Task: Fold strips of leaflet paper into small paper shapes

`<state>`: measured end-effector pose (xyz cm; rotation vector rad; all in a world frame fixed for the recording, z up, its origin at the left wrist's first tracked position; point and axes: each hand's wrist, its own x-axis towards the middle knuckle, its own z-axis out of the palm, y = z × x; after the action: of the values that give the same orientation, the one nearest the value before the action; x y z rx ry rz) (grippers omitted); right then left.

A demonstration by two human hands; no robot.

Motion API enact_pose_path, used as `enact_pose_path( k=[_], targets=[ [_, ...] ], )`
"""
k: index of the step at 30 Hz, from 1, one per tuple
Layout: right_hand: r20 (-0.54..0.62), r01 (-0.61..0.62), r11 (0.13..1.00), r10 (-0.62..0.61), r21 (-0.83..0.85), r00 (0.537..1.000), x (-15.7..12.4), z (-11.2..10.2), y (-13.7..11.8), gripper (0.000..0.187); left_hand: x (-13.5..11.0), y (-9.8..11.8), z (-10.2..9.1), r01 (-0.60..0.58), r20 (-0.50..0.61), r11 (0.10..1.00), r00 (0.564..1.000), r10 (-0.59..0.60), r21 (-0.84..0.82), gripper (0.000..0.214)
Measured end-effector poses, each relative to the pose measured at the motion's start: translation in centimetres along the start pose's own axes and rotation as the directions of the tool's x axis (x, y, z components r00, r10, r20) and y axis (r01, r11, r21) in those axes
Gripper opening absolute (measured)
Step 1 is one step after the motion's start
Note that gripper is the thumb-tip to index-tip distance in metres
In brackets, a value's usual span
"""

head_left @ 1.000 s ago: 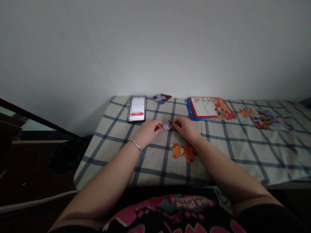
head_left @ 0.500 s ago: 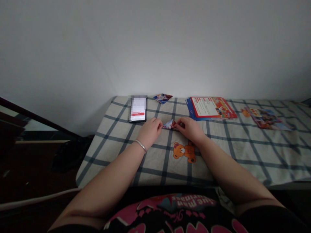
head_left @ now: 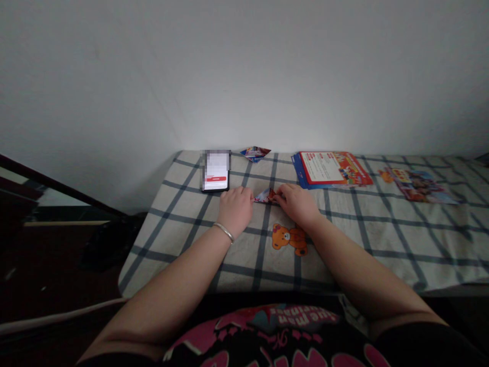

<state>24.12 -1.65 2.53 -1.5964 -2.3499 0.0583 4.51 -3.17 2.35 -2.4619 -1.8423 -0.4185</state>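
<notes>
Between my hands lies a small piece of folded printed paper (head_left: 263,196), roughly triangular, low over the checked cloth. My left hand (head_left: 237,206) has its fingers closed at the paper's left corner. On the other side, my right hand (head_left: 297,204) pinches the right end between thumb and fingers. The fingers hide both ends of the paper. Farther back, near the wall, another folded paper piece (head_left: 255,153) with pointed corners rests by itself. A phone (head_left: 216,171) with a lit screen lies just beyond my left hand.
A stack of printed sheets (head_left: 324,168) lies at the back, right of centre. A colourful leaflet (head_left: 422,186) is farther right. The checked tablecloth (head_left: 183,239) bears a printed teddy bear. A wall (head_left: 267,76) stands behind the table, and a dark bag (head_left: 109,242) is at the left.
My left hand has turned slightly, its knuckles now more on top and its fingers less spread over the paper. My right hand stays at the other end, nearly still.
</notes>
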Motion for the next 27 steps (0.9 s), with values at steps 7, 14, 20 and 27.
enact_pose_path(
  k=[7,14,20,27],
  targets=[
    [-0.007,0.010,0.997,-0.011,-0.080,1.000,-0.2,-0.1,-0.5,0.014,0.5,-0.2,0.2,0.035,0.055,0.990,0.998,-0.028,-0.134,0.010],
    [-0.001,-0.003,0.999,0.003,-0.042,1.000,0.0,-0.1,-0.4,0.012,0.2,0.1,-0.2,0.030,0.044,1.000,0.999,-0.030,-0.005,0.017],
    [-0.014,-0.027,0.998,0.028,0.062,1.000,0.2,0.1,-0.2,0.010,0.0,0.6,-0.1,0.025,0.063,0.997,0.998,-0.029,0.077,0.021],
    [-0.036,-0.019,0.990,0.024,0.142,0.999,0.5,0.5,0.3,0.010,-0.3,0.8,-0.3,-0.007,0.035,0.990,0.999,0.002,0.139,0.022]
  ],
)
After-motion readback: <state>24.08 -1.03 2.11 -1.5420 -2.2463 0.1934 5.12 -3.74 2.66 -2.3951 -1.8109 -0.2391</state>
